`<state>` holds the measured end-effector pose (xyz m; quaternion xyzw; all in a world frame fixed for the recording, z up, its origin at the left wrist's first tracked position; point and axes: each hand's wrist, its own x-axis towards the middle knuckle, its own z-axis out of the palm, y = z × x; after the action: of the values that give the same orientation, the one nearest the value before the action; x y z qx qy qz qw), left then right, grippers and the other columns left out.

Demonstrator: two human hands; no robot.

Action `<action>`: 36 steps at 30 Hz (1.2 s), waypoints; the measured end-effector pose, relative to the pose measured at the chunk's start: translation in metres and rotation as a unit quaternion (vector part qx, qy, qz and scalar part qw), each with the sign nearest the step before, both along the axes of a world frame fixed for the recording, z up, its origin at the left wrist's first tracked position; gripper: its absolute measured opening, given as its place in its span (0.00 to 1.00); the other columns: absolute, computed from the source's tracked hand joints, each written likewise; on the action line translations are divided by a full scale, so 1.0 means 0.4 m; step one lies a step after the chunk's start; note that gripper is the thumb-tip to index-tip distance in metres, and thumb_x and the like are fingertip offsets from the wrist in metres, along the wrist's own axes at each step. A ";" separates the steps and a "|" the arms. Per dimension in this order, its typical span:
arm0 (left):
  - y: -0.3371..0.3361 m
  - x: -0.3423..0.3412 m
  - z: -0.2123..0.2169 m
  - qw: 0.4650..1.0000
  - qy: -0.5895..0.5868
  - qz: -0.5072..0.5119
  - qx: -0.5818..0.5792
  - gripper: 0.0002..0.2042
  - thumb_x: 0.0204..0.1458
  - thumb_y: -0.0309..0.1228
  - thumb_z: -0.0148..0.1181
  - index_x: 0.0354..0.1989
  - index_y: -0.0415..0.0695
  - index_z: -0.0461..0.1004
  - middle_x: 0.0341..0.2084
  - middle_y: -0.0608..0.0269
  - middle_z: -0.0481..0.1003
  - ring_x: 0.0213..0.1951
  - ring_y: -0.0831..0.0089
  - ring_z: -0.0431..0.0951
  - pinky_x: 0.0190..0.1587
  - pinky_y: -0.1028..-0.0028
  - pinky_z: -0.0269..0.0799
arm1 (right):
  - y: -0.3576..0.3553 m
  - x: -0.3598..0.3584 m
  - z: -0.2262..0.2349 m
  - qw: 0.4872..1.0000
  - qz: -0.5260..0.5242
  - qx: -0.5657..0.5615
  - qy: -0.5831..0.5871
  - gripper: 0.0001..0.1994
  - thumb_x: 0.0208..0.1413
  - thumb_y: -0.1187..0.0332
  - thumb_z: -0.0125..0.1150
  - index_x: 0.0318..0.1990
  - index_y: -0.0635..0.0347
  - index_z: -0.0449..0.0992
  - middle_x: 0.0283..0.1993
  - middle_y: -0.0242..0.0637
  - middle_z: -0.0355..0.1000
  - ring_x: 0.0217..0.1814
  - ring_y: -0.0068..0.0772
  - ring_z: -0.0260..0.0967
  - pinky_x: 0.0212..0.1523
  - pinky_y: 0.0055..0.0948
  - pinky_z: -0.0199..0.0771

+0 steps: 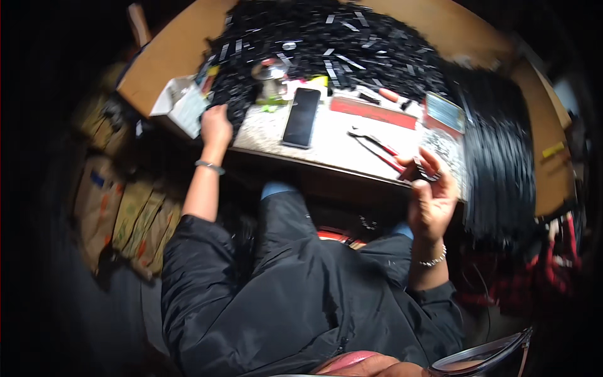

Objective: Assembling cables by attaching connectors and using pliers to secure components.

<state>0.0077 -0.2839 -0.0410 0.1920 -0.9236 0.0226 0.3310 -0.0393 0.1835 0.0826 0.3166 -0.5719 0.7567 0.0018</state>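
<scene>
My left hand (217, 127) is closed at the table's left side, between a white open box (181, 107) and a heap of short black strips (301, 38). What its fingers hold, if anything, is hidden. My right hand (434, 198) is raised at the front edge on the right, palm turned up and fingers curled. A small dark thing with shiny bits (424, 169) shows among those fingers, too blurred to name. Just left of them lie red-handled pliers (380, 147), with their jaws pointing away to the left. Whether the hand touches the handles is unclear.
A phone (302, 118) lies on the pale work surface (342, 151). Behind it stand a clear jar (271, 78) and a red bar (372, 112). Small silvery pieces (443, 147) are heaped at the right, beside long black strands (499, 144) hanging over the edge. Paper sacks (100, 204) stand left.
</scene>
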 end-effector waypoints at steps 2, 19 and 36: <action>-0.015 0.000 -0.007 0.999 -0.014 0.048 0.021 0.10 0.46 0.23 0.53 0.37 0.39 0.77 0.34 0.51 0.74 0.40 0.53 0.72 0.44 0.62 0.68 | -0.006 0.000 -0.007 0.999 0.033 -0.038 -0.015 0.19 0.53 0.67 0.61 0.49 0.66 0.66 0.43 0.47 0.71 0.46 0.33 0.68 0.50 0.31 0.66; 0.039 -0.016 0.034 0.999 0.014 0.041 0.029 0.09 0.49 0.26 0.56 0.39 0.42 0.74 0.34 0.52 0.70 0.37 0.53 0.72 0.42 0.61 0.68 | 0.020 0.008 -0.018 0.998 0.033 -0.019 -0.042 0.06 0.51 0.79 0.60 0.33 0.62 0.69 0.33 0.29 0.66 0.35 0.20 0.65 0.40 0.22 0.68; 0.675 -0.132 0.408 0.508 0.122 -0.557 0.646 0.09 0.56 0.22 0.50 0.45 0.36 0.69 0.41 0.54 0.74 0.40 0.71 0.77 0.46 0.74 0.75 | 0.007 0.020 -0.026 0.998 0.016 -0.013 -0.058 0.06 0.51 0.79 0.61 0.32 0.64 0.69 0.27 0.25 0.68 0.28 0.10 0.62 0.31 0.14 0.63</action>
<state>-0.0452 -0.0139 0.1224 -0.2001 -0.5501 -0.7930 0.1690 -0.0315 0.1863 0.0722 0.2814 -0.5558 0.7812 -0.0390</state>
